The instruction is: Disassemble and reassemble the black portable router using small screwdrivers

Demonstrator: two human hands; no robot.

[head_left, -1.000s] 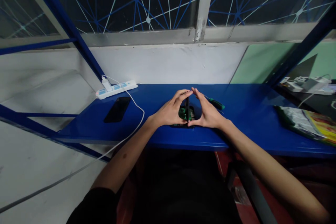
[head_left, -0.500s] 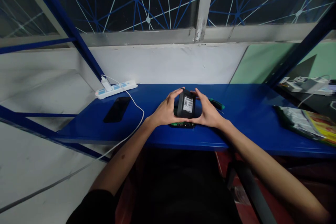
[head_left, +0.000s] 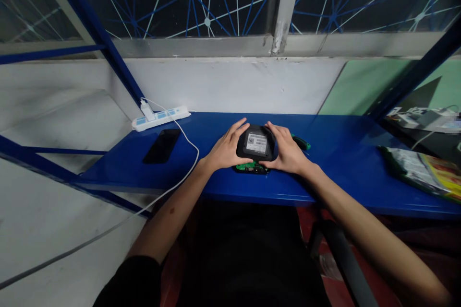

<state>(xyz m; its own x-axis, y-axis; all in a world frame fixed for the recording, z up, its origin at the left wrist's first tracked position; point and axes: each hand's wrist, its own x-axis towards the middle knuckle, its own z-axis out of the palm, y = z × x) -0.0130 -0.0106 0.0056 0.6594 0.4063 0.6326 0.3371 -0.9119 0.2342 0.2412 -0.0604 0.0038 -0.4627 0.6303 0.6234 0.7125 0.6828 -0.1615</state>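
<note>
Between my two hands is a black plastic housing [head_left: 257,143] with a white printed label facing up. My left hand [head_left: 227,147] grips its left side, thumb at the near edge and fingers toward the far side. My right hand [head_left: 287,148] holds the right side in the same manner. Below the housing's near edge, a green circuit board [head_left: 248,168] with dark parts lies on the blue table [head_left: 230,187]; the housing hides its far part. A green-and-black screwdriver handle [head_left: 301,142] lies just beyond my right hand.
On the left are a black phone [head_left: 162,146] and a white power strip [head_left: 161,119]; a white cable [head_left: 196,151] loops from it past my left forearm. At right lies a shiny colourful packet [head_left: 425,170]. Blue frame posts [head_left: 118,72] rise at the sides.
The housing has tilted from steep to flatter and come lower over the circuit board, so its label faces up more. Both hands stay on it. The view has shifted slightly.
</note>
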